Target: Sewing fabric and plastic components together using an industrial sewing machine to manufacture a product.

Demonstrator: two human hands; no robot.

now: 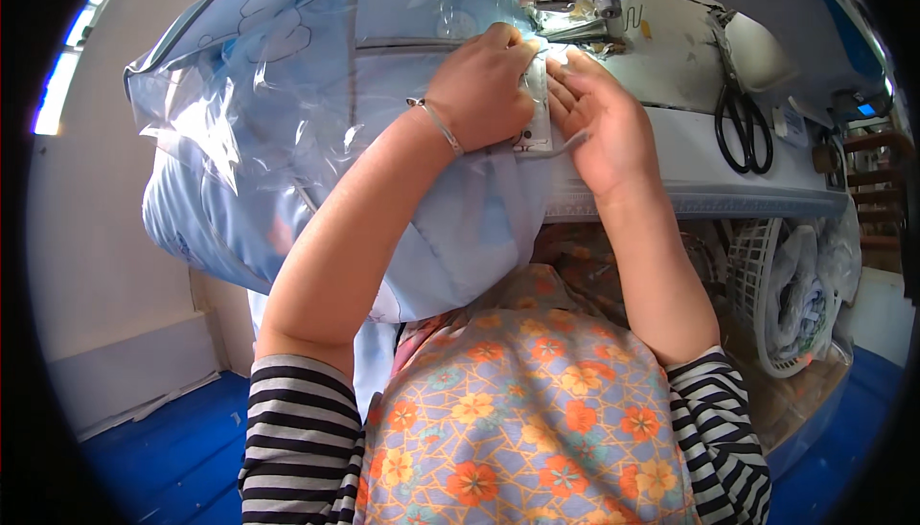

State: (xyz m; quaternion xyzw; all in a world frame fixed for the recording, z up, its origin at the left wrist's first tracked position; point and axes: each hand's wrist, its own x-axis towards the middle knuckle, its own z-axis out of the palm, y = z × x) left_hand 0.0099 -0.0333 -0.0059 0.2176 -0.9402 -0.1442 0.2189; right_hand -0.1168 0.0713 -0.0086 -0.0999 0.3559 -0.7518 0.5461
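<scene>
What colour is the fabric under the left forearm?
Light blue; the fabric shows best in the head view.

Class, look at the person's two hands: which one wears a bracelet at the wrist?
The left hand: a thin, silvery bracelet circles its wrist. The right hand, by contrast, shows a bare wrist.

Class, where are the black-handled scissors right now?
In the head view's upper right, the black-handled scissors lie on the white sewing table, right of the right hand.
</scene>
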